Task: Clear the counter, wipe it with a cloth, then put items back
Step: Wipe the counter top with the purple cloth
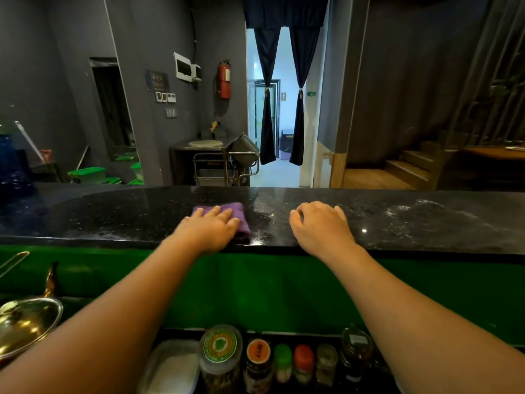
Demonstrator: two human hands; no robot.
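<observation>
A purple cloth [237, 213] lies folded on the black speckled counter [113, 217], near its front edge. My left hand [210, 230] presses flat on the cloth with straight fingers. My right hand [321, 226] rests on the bare counter just to the right, fingers loosely bent and holding nothing. Pale streaks mark the counter's right part [420, 211].
Below the counter's green front panel [270, 291], a lower shelf holds several jars and bottles [257, 362] and a white tub [173, 365]. A brass pot [25, 325] stands at lower left. A dark blue object [11, 166] is at the counter's far left.
</observation>
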